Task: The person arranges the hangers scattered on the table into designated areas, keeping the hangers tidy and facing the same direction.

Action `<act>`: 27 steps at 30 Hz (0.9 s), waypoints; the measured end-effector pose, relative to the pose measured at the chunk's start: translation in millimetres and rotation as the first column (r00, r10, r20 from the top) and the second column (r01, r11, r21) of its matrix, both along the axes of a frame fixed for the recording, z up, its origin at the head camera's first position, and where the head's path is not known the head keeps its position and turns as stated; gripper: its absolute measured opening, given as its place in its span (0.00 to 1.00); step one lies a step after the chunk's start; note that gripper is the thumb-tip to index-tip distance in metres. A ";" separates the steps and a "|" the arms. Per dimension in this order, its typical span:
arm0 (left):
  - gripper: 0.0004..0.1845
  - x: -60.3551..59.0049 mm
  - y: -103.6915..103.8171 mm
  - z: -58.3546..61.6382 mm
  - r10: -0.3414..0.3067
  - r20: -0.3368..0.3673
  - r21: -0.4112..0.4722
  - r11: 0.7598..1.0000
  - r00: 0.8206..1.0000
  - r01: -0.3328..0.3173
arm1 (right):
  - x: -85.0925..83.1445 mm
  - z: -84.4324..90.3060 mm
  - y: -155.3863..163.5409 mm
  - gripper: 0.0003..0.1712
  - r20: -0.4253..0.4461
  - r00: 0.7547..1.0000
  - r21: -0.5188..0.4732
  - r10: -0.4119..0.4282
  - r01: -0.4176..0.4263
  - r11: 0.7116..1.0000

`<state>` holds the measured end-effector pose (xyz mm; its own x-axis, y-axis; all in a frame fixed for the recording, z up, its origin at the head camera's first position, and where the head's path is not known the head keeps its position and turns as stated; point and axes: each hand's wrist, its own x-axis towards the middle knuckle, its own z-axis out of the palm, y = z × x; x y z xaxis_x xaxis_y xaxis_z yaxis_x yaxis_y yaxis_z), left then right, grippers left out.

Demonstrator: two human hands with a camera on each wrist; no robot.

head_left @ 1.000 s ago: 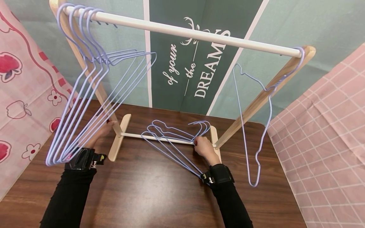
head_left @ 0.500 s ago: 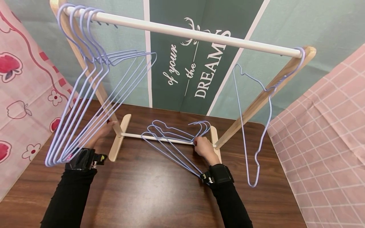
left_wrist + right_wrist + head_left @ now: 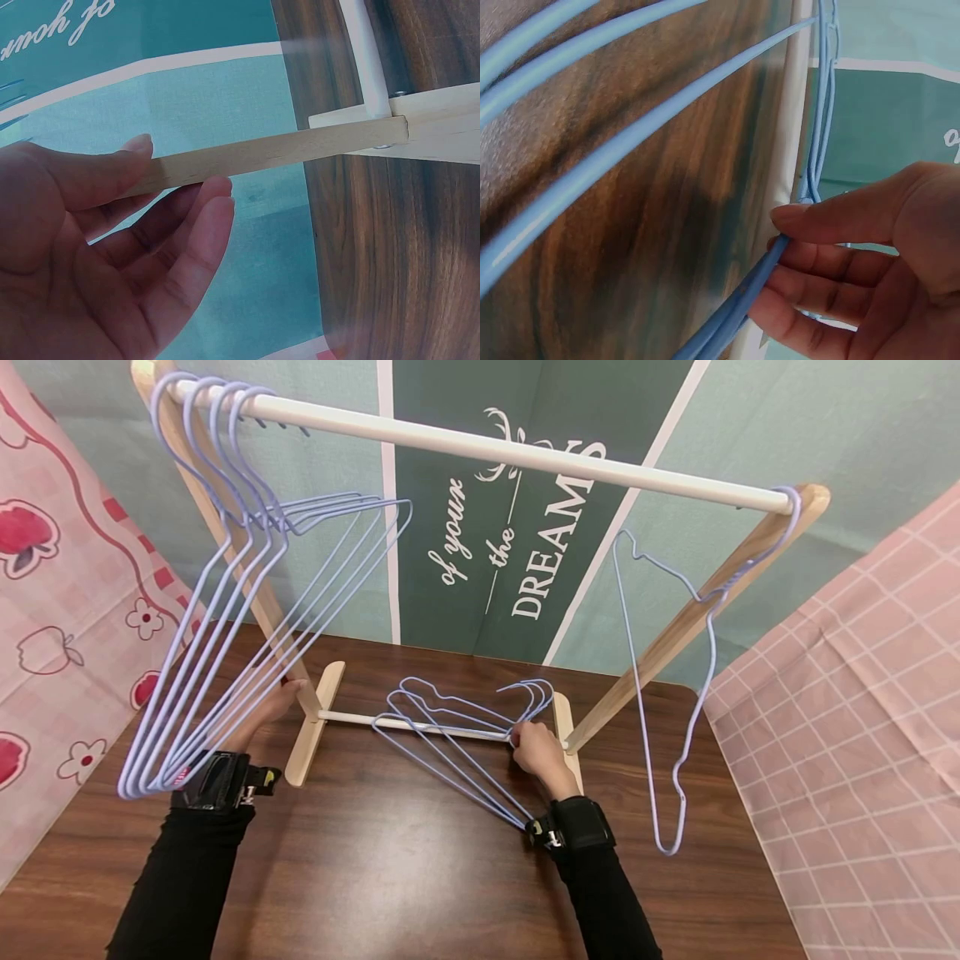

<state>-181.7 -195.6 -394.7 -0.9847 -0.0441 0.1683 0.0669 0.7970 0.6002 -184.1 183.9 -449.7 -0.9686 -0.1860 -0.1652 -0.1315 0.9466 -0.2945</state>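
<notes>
My left hand (image 3: 258, 702) holds the left wooden upright post (image 3: 255, 154) of a garment rack near its base. In the left wrist view the thumb lies on one side of the post, the curled fingers on the other. My right hand (image 3: 538, 747) pinches a bunch of blue wire hangers (image 3: 739, 300) by the necks under their hooks, between thumb and fingers. These hangers lie low across the rack's white lower bar (image 3: 348, 718), hooks pointing to the back right. Their near ends reach toward my right wrist.
Several blue hangers (image 3: 258, 572) hang at the left end of the white top rail (image 3: 480, 439). A single hanger (image 3: 711, 647) hangs at its right end. Wooden feet (image 3: 318, 722) stand on the brown table (image 3: 390, 860). Printed cloths surround it on three sides.
</notes>
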 end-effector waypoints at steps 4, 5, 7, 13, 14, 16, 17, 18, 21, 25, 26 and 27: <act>0.10 -0.7 0.8 -1.7 0.000 -0.005 0.005 1.000 1.000 0.000 | 2.2 4.6 1.5 0.10 -0.016 1.000 -0.004 -0.011 0.011 1.000; 0.11 -0.7 0.9 -1.8 0.002 -0.005 0.004 1.000 1.000 -0.002 | 3.0 6.1 1.8 0.10 -0.022 1.000 -0.009 -0.012 0.012 1.000; 0.11 -0.1 1.0 -0.9 0.008 -0.009 -0.008 1.000 1.000 -0.008 | 4.1 8.8 3.1 0.11 -0.034 0.999 -0.026 -0.002 0.001 1.000; 0.11 2.5 1.0 2.9 0.025 0.003 -0.038 0.999 1.000 -0.024 | 6.5 15.8 5.5 0.12 -0.065 0.997 -0.060 0.042 -0.046 0.997; 0.11 3.1 1.2 3.5 0.025 0.005 -0.042 0.999 1.000 -0.025 | 7.0 16.7 5.3 0.13 -0.067 0.997 -0.061 0.041 -0.045 0.997; 0.11 4.1 1.4 5.2 0.028 0.013 -0.057 0.998 1.000 -0.027 | 8.0 18.5 4.6 0.12 -0.069 0.997 -0.063 0.034 -0.038 0.997; 0.11 4.5 1.3 5.8 0.026 0.014 -0.060 0.998 1.000 -0.025 | 8.8 19.6 4.2 0.12 -0.068 0.997 -0.066 0.031 -0.036 0.997; 0.11 4.9 1.2 6.1 0.025 0.015 -0.061 0.998 1.000 -0.024 | 9.4 20.6 3.8 0.12 -0.069 0.997 -0.068 0.029 -0.034 0.997; 0.11 5.1 0.6 6.8 0.019 0.018 -0.064 0.998 1.000 -0.018 | 11.4 24.0 2.5 0.12 -0.071 0.997 -0.078 0.030 -0.036 0.996; 0.11 4.3 0.3 6.4 0.018 0.024 -0.058 0.998 1.000 -0.016 | 13.3 28.0 2.1 0.12 -0.070 0.996 -0.095 0.047 -0.053 0.994; 0.11 3.9 0.3 6.0 0.017 0.027 -0.054 0.998 0.999 -0.016 | 13.6 28.9 2.1 0.12 -0.070 0.996 -0.099 0.053 -0.059 0.993; 0.11 3.6 0.3 5.4 0.017 0.030 -0.048 0.999 0.999 -0.016 | 13.9 29.9 2.3 0.12 -0.070 0.996 -0.105 0.058 -0.065 0.992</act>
<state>-178.1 -195.3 -389.4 -0.9886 -0.0530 0.1407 0.0358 0.8256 0.5632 -170.2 186.2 -419.8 -0.9630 -0.2584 -0.0764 -0.2110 0.8996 -0.3823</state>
